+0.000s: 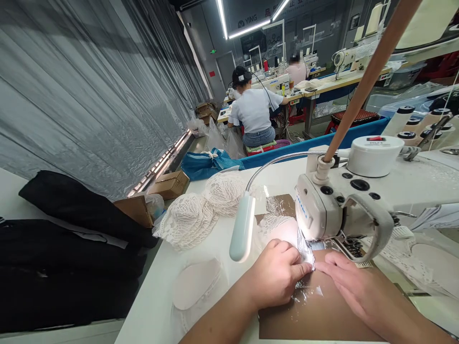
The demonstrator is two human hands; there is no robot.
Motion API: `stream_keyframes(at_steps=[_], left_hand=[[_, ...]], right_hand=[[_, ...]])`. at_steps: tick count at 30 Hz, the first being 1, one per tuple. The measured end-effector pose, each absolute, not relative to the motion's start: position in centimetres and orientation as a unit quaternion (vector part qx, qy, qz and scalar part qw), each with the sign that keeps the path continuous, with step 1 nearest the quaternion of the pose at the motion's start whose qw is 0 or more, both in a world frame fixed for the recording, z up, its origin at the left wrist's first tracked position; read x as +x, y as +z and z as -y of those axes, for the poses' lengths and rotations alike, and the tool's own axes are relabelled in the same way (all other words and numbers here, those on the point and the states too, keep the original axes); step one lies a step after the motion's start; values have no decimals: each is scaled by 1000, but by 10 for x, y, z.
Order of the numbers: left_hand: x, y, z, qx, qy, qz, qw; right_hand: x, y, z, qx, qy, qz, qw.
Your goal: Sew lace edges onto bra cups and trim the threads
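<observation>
My left hand (pixel 278 273) is closed, its thumb and curled fingers pinching the edge of a white lace bra cup (pixel 283 228). The cup lies partly beneath the head of a white sewing machine (pixel 319 205), whose needle area is hidden. My right hand (pixel 355 284) rests flat on the brown plate (pixel 308 315) in front of the machine. Its index fingertip meets the lace edge close to my left thumb, with the fingers stretched out. A small lamp (pixel 242 229) on a bendable neck hangs just beyond my left hand.
Stacked lace cups (pixel 190 217) sit at the table's far left, and a beige cup piece (pixel 196 284) lies nearer. More lace pieces (pixel 426 263) are right of the machine, with thread cones (pixel 398 122) behind. A person (pixel 254 110) sits at another machine beyond a blue cloth edge.
</observation>
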State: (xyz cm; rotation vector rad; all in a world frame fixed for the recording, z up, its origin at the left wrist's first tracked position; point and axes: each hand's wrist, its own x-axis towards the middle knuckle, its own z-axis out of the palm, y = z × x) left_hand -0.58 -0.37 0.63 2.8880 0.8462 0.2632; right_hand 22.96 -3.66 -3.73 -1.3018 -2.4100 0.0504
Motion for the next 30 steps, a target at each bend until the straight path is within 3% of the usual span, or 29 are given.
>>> stream_keyframes(at_steps=[11,18,23,30], left_hand=[[-3,7,4,949,82,-294,79],[-1,11,4,944,107,-299,93],[-2,13,4,944,125,-285,106],[-3,15,6,945,131,-276,117]], right_hand=[[219,-39,33,-439,-91,871,203],[222,-42,30,-481,-151,851,149],[224,-50,31,-511,-116,838,154],[219,-32,34,-433,-86,881,168]])
